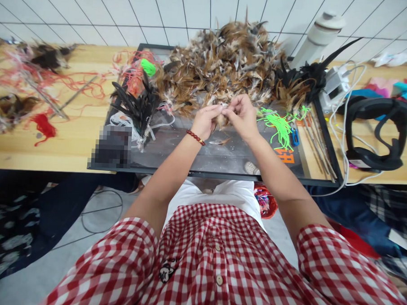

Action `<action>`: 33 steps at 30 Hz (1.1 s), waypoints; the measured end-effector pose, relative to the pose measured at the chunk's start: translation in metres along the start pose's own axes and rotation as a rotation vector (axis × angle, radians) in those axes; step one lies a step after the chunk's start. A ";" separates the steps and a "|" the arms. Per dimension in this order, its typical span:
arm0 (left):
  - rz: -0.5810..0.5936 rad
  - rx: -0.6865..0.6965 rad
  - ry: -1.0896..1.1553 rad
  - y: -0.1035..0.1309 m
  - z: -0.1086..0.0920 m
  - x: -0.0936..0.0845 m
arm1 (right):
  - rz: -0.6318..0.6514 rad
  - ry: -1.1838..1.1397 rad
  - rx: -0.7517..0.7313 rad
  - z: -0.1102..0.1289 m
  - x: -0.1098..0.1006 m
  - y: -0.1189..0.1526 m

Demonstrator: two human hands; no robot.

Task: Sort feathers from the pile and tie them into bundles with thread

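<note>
- where the wooden table (72, 142) runs across the whole width under a white tiled wall, a dark glass-topped tray (220, 157) with a black frame lies at its middle, directly ahead of the person.
- heaped on the far half of that tray is a big pile of brown and tan feathers (224, 59), reaching up to the wall.
- a black headset (376, 128) with its white cable rests on the table well to the right of the tray, and a white cylinder (318, 38) stands tilted behind the pile's right end.
- a bundle of black feathers (138, 102) lies on the tray's left part, touching white cord and near a tangle of red and orange threads (129, 70).
- neon green cords (280, 126) lie on the tray just right of the hands, beside some thin sticks.
- the left hand (205, 121), with a red bead bracelet at the wrist, and the right hand (242, 116) meet above the tray at the near edge of the pile, fingertips pinched together.
- between both sets of fingertips is a small tuft of feathers (221, 119), pale and brown, clamped by both hands and hanging just above the glass.
</note>
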State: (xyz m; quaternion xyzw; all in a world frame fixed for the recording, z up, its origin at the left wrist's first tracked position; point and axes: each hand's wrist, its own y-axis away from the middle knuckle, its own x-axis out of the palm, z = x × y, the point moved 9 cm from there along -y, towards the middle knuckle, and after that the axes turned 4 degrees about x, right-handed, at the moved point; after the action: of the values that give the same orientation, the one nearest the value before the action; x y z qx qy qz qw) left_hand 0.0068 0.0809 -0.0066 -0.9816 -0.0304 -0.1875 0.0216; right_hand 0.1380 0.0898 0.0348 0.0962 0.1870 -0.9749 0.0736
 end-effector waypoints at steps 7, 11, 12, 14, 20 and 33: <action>0.034 -0.036 0.016 0.004 -0.002 0.006 | 0.038 -0.116 0.091 -0.026 0.003 -0.011; -0.017 0.005 -0.042 0.004 -0.003 0.003 | 0.083 -0.125 0.112 -0.025 0.004 -0.010; -0.032 0.020 -0.059 0.003 -0.004 0.002 | 0.098 -0.121 0.111 -0.023 0.004 -0.009; -0.055 0.039 -0.090 0.003 -0.005 0.001 | 0.114 -0.106 0.103 -0.020 0.004 -0.008; -0.008 0.008 -0.111 0.006 -0.003 0.009 | 0.095 -0.102 0.057 -0.010 -0.004 -0.010; 0.146 -0.070 -0.074 0.019 -0.008 0.025 | 0.214 -0.113 -0.010 0.018 -0.002 -0.002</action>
State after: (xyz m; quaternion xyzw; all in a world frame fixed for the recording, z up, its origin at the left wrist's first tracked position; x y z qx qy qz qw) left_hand 0.0281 0.0633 0.0090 -0.9876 0.0470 -0.1501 -0.0002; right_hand 0.1367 0.0853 0.0528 0.0601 0.1761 -0.9643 0.1882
